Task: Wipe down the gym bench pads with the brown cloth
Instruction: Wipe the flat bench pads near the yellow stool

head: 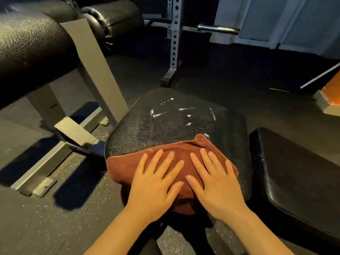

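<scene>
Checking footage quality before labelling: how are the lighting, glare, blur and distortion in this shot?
Head view: dim room, with hard dark shadows on the floor left of the seat pad; glare sheens the roller pad, whose upper-left edge is smeared; wide-angle bending tilts the rack upright; both hands, left hand and right hand, and the brown cloth are sharp.

Hidden and cropped parts

The brown terry cloth [165, 159] covers the black vinyl seat pad's [174, 122] near end; the second black pad [298, 172] runs off-frame right.
</scene>
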Demonstrator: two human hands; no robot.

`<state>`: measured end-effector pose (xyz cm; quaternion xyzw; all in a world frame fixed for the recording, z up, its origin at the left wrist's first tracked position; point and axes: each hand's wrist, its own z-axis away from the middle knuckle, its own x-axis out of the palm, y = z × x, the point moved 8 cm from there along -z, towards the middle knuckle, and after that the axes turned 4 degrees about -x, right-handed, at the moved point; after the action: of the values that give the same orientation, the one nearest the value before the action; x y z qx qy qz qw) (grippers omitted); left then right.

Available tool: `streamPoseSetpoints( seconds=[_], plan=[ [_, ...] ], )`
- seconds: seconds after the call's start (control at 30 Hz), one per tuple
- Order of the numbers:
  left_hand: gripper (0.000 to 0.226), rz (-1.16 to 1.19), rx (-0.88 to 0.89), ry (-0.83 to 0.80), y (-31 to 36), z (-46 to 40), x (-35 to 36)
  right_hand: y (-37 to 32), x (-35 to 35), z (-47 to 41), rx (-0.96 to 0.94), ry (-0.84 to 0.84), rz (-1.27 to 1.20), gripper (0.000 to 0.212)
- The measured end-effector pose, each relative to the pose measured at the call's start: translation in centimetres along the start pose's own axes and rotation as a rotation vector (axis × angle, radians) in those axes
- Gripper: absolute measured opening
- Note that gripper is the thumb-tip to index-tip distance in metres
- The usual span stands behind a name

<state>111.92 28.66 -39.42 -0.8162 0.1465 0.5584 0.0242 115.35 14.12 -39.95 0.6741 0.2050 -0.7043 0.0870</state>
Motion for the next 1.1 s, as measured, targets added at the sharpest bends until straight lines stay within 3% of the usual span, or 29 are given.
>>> streamPoseSetpoints(
  seconds=[0.13, 0.27, 0.47, 0.6, 0.67, 0.77, 0.87, 0.93, 1.0, 1.1],
  plan=[
    [0.05, -0.036, 0.083, -0.096, 3.3, -2.8, 1.9, 3.9, -0.3, 2.0, 0.107, -0.018, -0.008, 0.089],
    [0.052, -0.049, 0.092, -0.165, 3.9, -4.7, 2.8, 5.5, -0.8, 0.3, 0.204, -0.051, -0.021, 0.082],
    [0.055, -0.034, 0.021, -0.19, 4.1, -6.0, 3.1, 7.3, -0.7, -4.0, 0.151, -0.113, -0.021, 0.09],
    [0.077, -0.058, -0.053, -0.391, 4.5, -7.5, 4.1, 7.9, -0.9, -6.4, 0.123, -0.154, -0.005, 0.06],
    [0.088, -0.067, -0.082, -0.446, 4.8, -7.7, 4.4, 7.8, -1.3, -6.8, 0.118, -0.146, -0.012, 0.055],
    [0.087, 0.037, -0.101, -0.38, 4.7, -7.9, 3.2, 7.3, -1.9, -6.1, 0.147, -0.165, 0.021, 0.055],
    [0.051, 0.376, -0.163, 0.059, 3.1, -6.9, -1.9, 4.8, -2.8, -4.3, 0.228, -0.108, 0.003, 0.059],
    [0.044, 0.447, -0.191, 0.282, 0.7, -5.1, -4.7, 2.8, -2.5, -3.7, 0.315, -0.069, -0.136, 0.067],
    [0.046, 0.332, -0.187, 0.302, -1.7, -3.9, -5.6, 2.4, -1.0, -3.8, 0.402, -0.098, -0.173, 0.076],
    [0.058, 0.117, -0.255, 0.077, -4.9, -4.1, -3.2, 4.3, -0.3, -5.3, 0.456, -0.097, -0.125, 0.084]
  ],
)
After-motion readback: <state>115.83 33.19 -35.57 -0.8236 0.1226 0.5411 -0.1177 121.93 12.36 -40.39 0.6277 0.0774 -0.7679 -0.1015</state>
